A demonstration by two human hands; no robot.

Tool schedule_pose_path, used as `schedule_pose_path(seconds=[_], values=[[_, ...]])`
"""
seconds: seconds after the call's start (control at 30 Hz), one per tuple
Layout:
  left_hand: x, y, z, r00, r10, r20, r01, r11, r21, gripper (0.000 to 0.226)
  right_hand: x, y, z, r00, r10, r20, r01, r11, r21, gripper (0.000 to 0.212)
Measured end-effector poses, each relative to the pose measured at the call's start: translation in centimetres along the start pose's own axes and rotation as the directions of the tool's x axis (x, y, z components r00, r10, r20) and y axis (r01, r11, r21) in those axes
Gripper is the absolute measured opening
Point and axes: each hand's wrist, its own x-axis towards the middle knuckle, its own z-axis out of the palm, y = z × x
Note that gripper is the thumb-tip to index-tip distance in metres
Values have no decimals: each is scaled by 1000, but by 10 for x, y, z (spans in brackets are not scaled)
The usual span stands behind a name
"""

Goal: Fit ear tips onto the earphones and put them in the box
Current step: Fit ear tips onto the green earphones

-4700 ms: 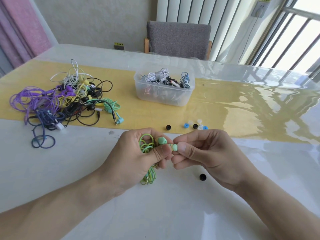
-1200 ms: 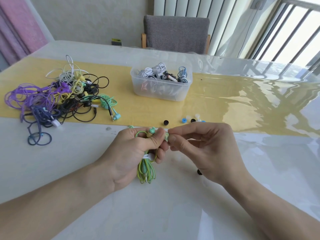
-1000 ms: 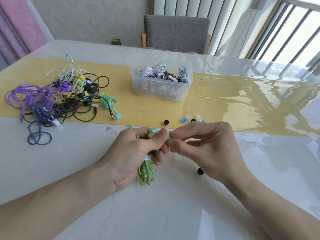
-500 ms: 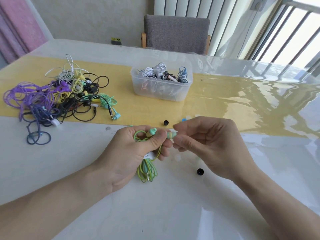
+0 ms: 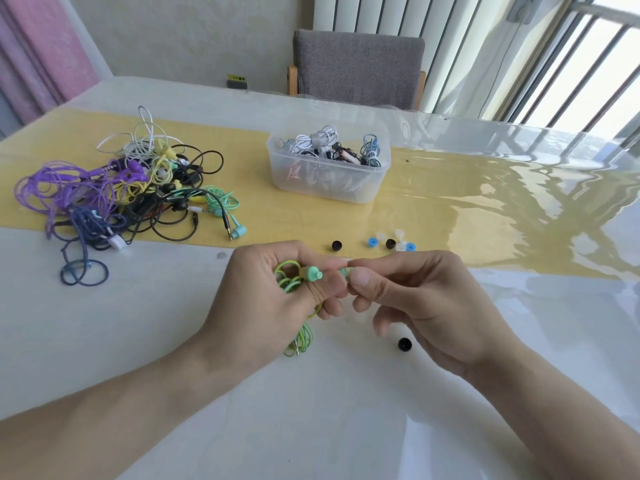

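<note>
My left hand [image 5: 273,299] grips a coiled green earphone set [image 5: 298,282], with one mint earbud [image 5: 313,273] sticking up beside its thumb. My right hand [image 5: 415,303] pinches the second earbud [image 5: 346,271] between thumb and forefinger, right against the left fingertips; whether a tip sits on it is hidden. The cable's lower loops [image 5: 301,341] hang below my left hand. A clear plastic box [image 5: 325,181] holding several wound earphones stands further back. Loose ear tips lie near my hands: a black one [image 5: 336,245], a blue one [image 5: 372,241] and another black one [image 5: 403,344].
A tangled pile of earphones [image 5: 121,188], purple, yellow, black, white and teal, lies at the left on the yellow runner [image 5: 450,209]. A grey chair [image 5: 356,67] stands behind the white table [image 5: 173,358]. More clear and blue tips [image 5: 401,242] lie beside the black ones.
Both hands stay together over the same spot. My right thumb and forefinger have shifted on the second earbud, and the first earbud now stands clear beside my left thumb.
</note>
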Motion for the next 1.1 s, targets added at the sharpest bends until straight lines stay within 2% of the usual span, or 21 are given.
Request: schedule_pose_path(seconds=[0.03,0.17,0.27,0.33,0.4,0.5,0.57,0.67,0.77,0.9,1.1], values=[[-1,0,0,998,56,4,-56,995,80,6,0,0,1,998,65,19,-66,996,56,25],[-3,-5,-4,954,299,6,-278,879,388,40,-3,-2,7,958,262,115,-281,939,199,18],[-3,-5,-7,874,476,101,-464,752,468,33,-5,-3,9,935,322,150,-352,891,286,20],[-1,-5,-9,862,494,112,-486,744,459,27,-4,-5,11,938,314,148,-345,891,295,22],[2,-3,-10,912,408,33,-387,832,398,24,-2,-9,12,963,245,114,-267,932,245,27],[10,4,-14,962,267,-64,-246,940,236,2,3,-19,10,993,119,2,-118,988,99,39],[18,5,-23,976,179,-122,-157,973,166,10,7,-23,6,995,23,-95,-34,993,-116,32],[31,2,-39,972,33,-234,-15,997,77,11,18,-22,4,983,-112,-145,33,886,-462,11],[40,-1,-49,948,-166,-272,152,986,-73,13,38,-16,12,972,-235,-30,145,693,-706,14],[45,-3,-54,907,-342,-245,285,928,-241,15,67,-9,28,961,-240,138,240,476,-846,22],[49,1,-63,888,-410,-209,334,886,-321,17,90,0,58,933,-217,287,353,402,-845,19]])
